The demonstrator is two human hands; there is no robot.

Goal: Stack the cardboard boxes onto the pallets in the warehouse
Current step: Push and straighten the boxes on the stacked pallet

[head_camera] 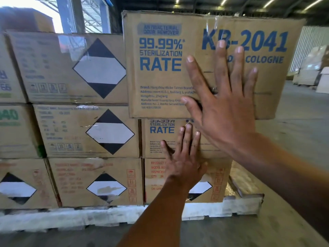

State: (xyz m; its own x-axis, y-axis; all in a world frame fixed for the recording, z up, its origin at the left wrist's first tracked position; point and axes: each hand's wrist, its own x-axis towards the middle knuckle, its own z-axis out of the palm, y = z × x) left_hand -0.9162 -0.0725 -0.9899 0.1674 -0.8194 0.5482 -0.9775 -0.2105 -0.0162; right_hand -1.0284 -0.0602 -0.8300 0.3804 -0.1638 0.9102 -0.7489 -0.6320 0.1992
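The KB-2041 carton [160,77] sat on the top tier of the end column, at one o'clock in the view. Its face stood proud of the cartons beneath and overhung toward three o'clock. The right hand [226,104] lay flat on that face, fingers straight and spread, gripping nothing; judged to be pushing it square. The left hand [183,163], at seven o'clock of the right, pressed flat on the second-tier carton [160,139], probably to steady the column.

Counted: nine cartons across the front, three tiers by three columns; one further carton [41,22] behind at eleven o'clock; one pallet [240,205].
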